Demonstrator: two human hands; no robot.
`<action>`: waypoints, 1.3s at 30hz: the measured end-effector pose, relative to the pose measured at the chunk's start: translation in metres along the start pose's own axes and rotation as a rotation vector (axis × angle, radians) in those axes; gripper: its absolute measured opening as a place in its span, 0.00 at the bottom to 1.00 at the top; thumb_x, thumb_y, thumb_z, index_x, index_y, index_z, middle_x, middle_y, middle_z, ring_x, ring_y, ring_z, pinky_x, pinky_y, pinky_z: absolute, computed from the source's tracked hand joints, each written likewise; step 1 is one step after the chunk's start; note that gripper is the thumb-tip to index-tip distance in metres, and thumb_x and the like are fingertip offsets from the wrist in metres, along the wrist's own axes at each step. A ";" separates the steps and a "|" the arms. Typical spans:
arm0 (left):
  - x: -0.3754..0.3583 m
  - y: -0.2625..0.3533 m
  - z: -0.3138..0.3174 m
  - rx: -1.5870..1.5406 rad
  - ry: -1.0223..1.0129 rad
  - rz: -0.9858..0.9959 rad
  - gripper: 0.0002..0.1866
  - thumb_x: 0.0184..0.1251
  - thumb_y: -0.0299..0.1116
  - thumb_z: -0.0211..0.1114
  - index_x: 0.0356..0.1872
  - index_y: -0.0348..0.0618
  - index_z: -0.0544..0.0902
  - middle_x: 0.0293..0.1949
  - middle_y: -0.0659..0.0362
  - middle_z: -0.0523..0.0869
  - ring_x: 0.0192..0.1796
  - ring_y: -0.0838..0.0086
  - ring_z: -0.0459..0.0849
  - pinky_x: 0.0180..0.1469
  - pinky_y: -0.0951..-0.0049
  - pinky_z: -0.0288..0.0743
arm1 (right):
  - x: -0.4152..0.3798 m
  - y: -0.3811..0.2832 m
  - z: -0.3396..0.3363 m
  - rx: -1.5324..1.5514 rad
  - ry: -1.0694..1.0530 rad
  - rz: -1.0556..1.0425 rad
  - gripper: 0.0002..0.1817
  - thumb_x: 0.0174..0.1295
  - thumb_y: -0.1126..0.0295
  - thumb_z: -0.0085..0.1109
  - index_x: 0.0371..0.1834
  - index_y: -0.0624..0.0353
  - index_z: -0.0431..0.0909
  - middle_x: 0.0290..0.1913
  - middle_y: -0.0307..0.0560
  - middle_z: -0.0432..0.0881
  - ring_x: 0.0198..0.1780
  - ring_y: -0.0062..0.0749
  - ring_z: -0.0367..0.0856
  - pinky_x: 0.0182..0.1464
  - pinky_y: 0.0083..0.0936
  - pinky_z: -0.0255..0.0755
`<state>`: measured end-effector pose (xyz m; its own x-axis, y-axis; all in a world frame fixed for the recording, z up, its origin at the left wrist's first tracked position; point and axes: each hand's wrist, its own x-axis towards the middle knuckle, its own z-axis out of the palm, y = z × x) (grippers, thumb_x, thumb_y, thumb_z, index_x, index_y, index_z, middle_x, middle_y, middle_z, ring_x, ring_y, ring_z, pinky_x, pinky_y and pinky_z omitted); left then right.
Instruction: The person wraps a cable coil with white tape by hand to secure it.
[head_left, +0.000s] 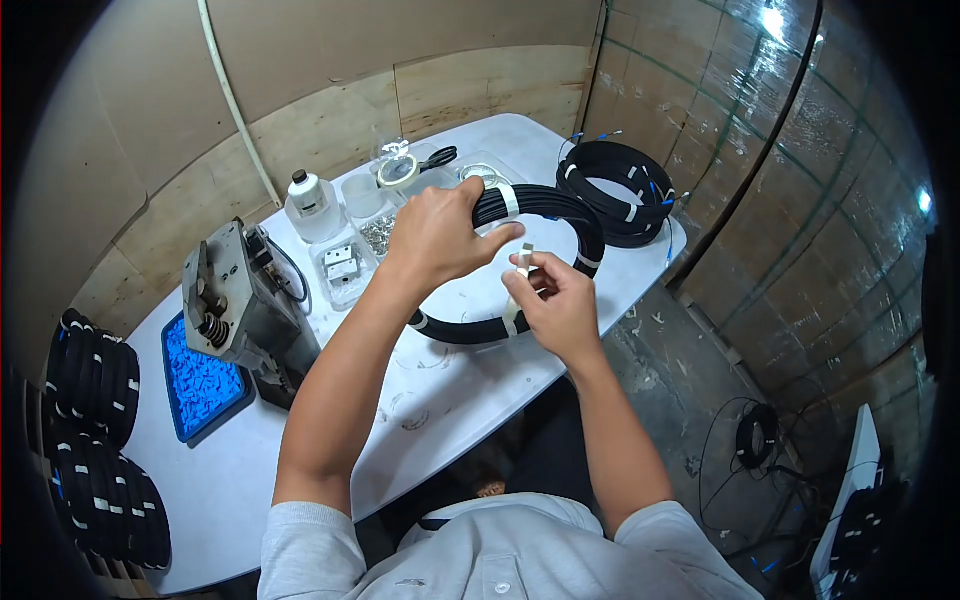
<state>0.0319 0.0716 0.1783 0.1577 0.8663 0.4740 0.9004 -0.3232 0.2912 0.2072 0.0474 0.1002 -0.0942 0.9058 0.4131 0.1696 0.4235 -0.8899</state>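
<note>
A coil of black cable is held tilted above the white table, bound at several places with pale tape bands. My left hand is closed around the upper left of the coil, thumb pointing across toward the middle. In front of the coil's opening, my right hand pinches a short pale strip of tape between thumb and fingers. Below those fingers, a pale tape band crosses the lower side of the coil. Whether the strip joins that band is partly hidden by my fingers.
Black cable coils lie at the table's right end, with more stacked coils at left. A metal press stands beside a tray of small blue pieces. A bottle, a tape roll and black-handled scissors sit behind.
</note>
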 end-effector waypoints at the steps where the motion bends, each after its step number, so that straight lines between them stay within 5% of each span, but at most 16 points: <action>1: 0.000 -0.001 0.000 0.003 0.001 -0.001 0.27 0.58 0.57 0.72 0.29 0.39 0.80 0.21 0.48 0.85 0.29 0.48 0.87 0.33 0.51 0.80 | -0.001 -0.005 -0.004 0.002 -0.001 -0.001 0.13 0.63 0.67 0.69 0.44 0.65 0.86 0.23 0.42 0.82 0.26 0.15 0.79 0.33 0.20 0.75; 5: 0.001 -0.007 0.003 -0.055 0.047 0.019 0.29 0.58 0.60 0.72 0.30 0.38 0.81 0.22 0.46 0.85 0.28 0.49 0.87 0.33 0.52 0.80 | 0.001 -0.034 -0.022 0.147 -0.029 -0.137 0.19 0.63 0.73 0.71 0.56 0.66 0.82 0.28 0.37 0.84 0.29 0.13 0.79 0.35 0.15 0.75; 7: 0.002 -0.010 0.006 -0.052 0.056 0.027 0.30 0.59 0.61 0.71 0.30 0.38 0.81 0.22 0.46 0.85 0.28 0.49 0.87 0.32 0.53 0.80 | 0.009 -0.049 -0.029 0.170 -0.041 -0.292 0.30 0.63 0.72 0.70 0.69 0.64 0.73 0.27 0.38 0.83 0.29 0.13 0.79 0.37 0.15 0.74; 10: 0.001 -0.012 0.007 -0.037 0.080 0.043 0.30 0.59 0.62 0.71 0.30 0.38 0.80 0.22 0.46 0.86 0.27 0.48 0.87 0.32 0.53 0.80 | 0.017 -0.076 -0.033 0.250 -0.071 -0.285 0.35 0.64 0.73 0.70 0.73 0.63 0.63 0.28 0.39 0.83 0.30 0.14 0.80 0.37 0.15 0.75; 13: -0.003 -0.008 0.003 -0.004 0.071 0.029 0.30 0.59 0.61 0.71 0.30 0.38 0.80 0.22 0.46 0.86 0.27 0.48 0.87 0.31 0.52 0.80 | 0.033 -0.073 -0.029 0.360 -0.061 -0.342 0.34 0.64 0.73 0.70 0.69 0.60 0.60 0.28 0.40 0.83 0.30 0.15 0.80 0.36 0.15 0.75; 14: -0.003 -0.009 0.004 -0.032 0.076 0.030 0.30 0.59 0.61 0.71 0.30 0.38 0.80 0.22 0.46 0.86 0.27 0.47 0.86 0.31 0.52 0.80 | 0.038 -0.070 -0.026 0.401 -0.027 -0.430 0.21 0.65 0.73 0.70 0.55 0.61 0.69 0.29 0.39 0.83 0.30 0.15 0.81 0.34 0.15 0.75; 19: -0.005 -0.014 0.008 -0.038 0.112 0.042 0.30 0.59 0.61 0.71 0.29 0.38 0.79 0.22 0.46 0.85 0.27 0.47 0.86 0.31 0.52 0.80 | 0.051 -0.075 -0.027 0.197 -0.037 -0.413 0.11 0.66 0.71 0.69 0.46 0.63 0.78 0.30 0.39 0.84 0.31 0.15 0.81 0.31 0.15 0.75; 21: -0.004 -0.014 0.008 -0.039 0.113 0.041 0.30 0.59 0.61 0.71 0.29 0.38 0.79 0.22 0.46 0.85 0.27 0.48 0.86 0.31 0.52 0.80 | 0.058 -0.080 -0.025 0.262 -0.033 -0.334 0.18 0.67 0.70 0.68 0.56 0.63 0.78 0.30 0.40 0.85 0.31 0.15 0.81 0.31 0.15 0.75; 22: -0.004 -0.013 0.006 -0.040 0.103 0.026 0.30 0.59 0.61 0.71 0.29 0.38 0.79 0.21 0.46 0.85 0.26 0.48 0.86 0.31 0.53 0.80 | 0.063 -0.078 -0.027 0.314 -0.086 -0.306 0.28 0.68 0.69 0.67 0.69 0.63 0.69 0.30 0.42 0.86 0.31 0.16 0.82 0.31 0.16 0.76; 25: -0.004 -0.014 0.004 -0.045 0.085 0.006 0.29 0.59 0.60 0.71 0.28 0.39 0.78 0.21 0.47 0.85 0.25 0.49 0.86 0.30 0.53 0.79 | 0.075 -0.079 -0.029 0.346 -0.074 -0.333 0.36 0.68 0.69 0.67 0.75 0.62 0.58 0.29 0.43 0.86 0.31 0.17 0.82 0.31 0.16 0.76; 29: -0.007 -0.013 0.005 -0.059 0.102 0.031 0.29 0.60 0.59 0.71 0.27 0.39 0.78 0.19 0.47 0.84 0.24 0.49 0.85 0.28 0.54 0.78 | 0.104 -0.071 -0.036 0.319 -0.034 -0.325 0.34 0.69 0.63 0.65 0.71 0.62 0.58 0.31 0.46 0.85 0.31 0.21 0.84 0.30 0.15 0.76; 33: -0.014 -0.008 0.001 -0.051 0.102 0.044 0.27 0.60 0.57 0.72 0.27 0.40 0.77 0.21 0.49 0.84 0.25 0.51 0.85 0.28 0.55 0.78 | 0.141 -0.054 -0.040 0.213 -0.047 -0.268 0.19 0.70 0.66 0.65 0.56 0.64 0.73 0.32 0.45 0.86 0.31 0.19 0.83 0.30 0.16 0.76; 35: -0.020 -0.006 0.003 -0.070 0.145 0.049 0.27 0.58 0.55 0.75 0.25 0.40 0.75 0.17 0.50 0.80 0.24 0.51 0.84 0.29 0.58 0.76 | 0.160 -0.043 -0.042 0.201 -0.067 -0.223 0.19 0.70 0.66 0.65 0.57 0.66 0.76 0.32 0.43 0.86 0.31 0.19 0.82 0.31 0.16 0.75; 39: -0.029 -0.002 0.000 -0.090 0.154 0.085 0.26 0.56 0.53 0.77 0.24 0.41 0.73 0.20 0.52 0.80 0.23 0.54 0.82 0.26 0.60 0.73 | 0.207 0.010 -0.033 0.044 -0.222 -0.124 0.30 0.70 0.71 0.64 0.73 0.67 0.66 0.33 0.40 0.84 0.30 0.17 0.78 0.33 0.17 0.74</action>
<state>0.0253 0.0471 0.1634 0.1612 0.7682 0.6196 0.8457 -0.4311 0.3145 0.2222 0.2398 0.1831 -0.3259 0.8196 0.4712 0.1005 0.5256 -0.8448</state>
